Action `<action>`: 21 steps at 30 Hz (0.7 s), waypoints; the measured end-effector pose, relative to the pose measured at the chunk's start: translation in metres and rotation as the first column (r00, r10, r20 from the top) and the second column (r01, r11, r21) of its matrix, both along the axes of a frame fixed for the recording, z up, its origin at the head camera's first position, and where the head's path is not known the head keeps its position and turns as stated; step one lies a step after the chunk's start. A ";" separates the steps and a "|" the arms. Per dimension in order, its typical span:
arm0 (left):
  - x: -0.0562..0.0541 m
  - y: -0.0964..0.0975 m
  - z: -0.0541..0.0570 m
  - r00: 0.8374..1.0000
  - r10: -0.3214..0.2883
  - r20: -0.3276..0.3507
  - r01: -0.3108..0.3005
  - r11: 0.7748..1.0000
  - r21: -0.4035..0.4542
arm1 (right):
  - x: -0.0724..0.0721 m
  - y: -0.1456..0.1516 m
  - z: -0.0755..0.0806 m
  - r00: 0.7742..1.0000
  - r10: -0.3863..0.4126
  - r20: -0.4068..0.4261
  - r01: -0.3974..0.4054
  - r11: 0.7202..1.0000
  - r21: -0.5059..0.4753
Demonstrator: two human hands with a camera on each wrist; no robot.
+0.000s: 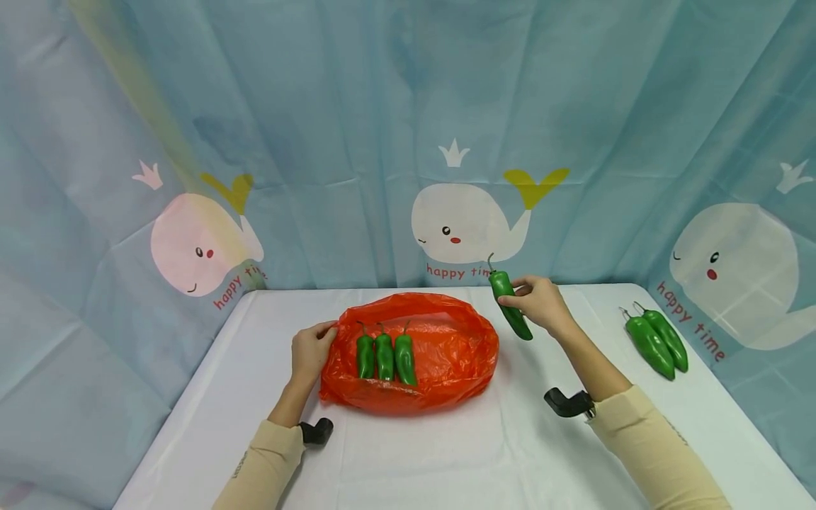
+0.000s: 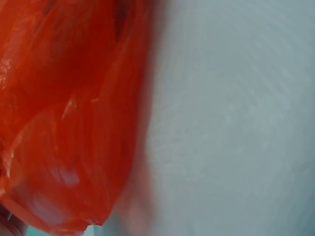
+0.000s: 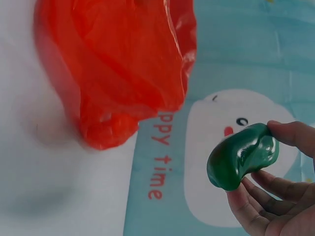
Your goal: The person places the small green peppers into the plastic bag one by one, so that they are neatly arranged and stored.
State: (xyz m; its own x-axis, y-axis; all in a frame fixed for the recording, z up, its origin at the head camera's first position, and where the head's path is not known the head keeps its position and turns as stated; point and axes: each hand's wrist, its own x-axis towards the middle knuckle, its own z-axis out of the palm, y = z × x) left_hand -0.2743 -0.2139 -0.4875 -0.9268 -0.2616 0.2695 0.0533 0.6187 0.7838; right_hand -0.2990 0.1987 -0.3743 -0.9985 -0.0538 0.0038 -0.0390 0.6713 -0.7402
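Note:
An open red plastic bag (image 1: 446, 354) lies on the table, with three green peppers (image 1: 384, 356) side by side in its left half. At the bag's left rim my left hand (image 1: 311, 350) pinches the plastic; in the left wrist view the bag's side (image 2: 74, 123) fills the left part and only a bit of the hand shows. My right hand (image 1: 540, 304) holds another green pepper (image 1: 512, 308) just right of the bag, raised and tilted with its stem up. The right wrist view shows this pepper (image 3: 241, 155) between thumb and fingers.
Two more green peppers (image 1: 653, 343) lie together at the right side of the white table (image 1: 421, 460). Behind and beside the table hangs a blue curtain (image 1: 357, 142) printed with whales. Each forearm wears a black wrist mount (image 1: 567, 402).

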 end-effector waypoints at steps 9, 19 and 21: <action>-0.001 -0.001 0.000 1.000 0.002 0.002 -0.002 1.000 0.000 | -0.004 -0.019 0.004 0.998 0.050 -0.024 -0.050 0.998 0.024; -0.001 -0.002 0.001 1.000 -0.007 0.004 0.007 1.000 0.005 | -0.002 -0.048 0.002 0.994 0.109 -0.020 -0.109 0.994 -0.015; -0.001 -0.001 0.000 1.000 -0.006 0.002 0.006 1.000 0.006 | -0.001 -0.053 0.000 0.993 0.115 0.000 -0.115 0.993 -0.023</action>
State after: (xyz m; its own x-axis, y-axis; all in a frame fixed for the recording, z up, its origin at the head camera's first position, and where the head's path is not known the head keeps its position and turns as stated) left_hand -0.2755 -0.2154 -0.4877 -0.9290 -0.2577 0.2658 0.0552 0.6135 0.7877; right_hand -0.3001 0.1453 -0.3748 -0.9857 -0.1682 0.0053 -0.1141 0.6451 -0.7556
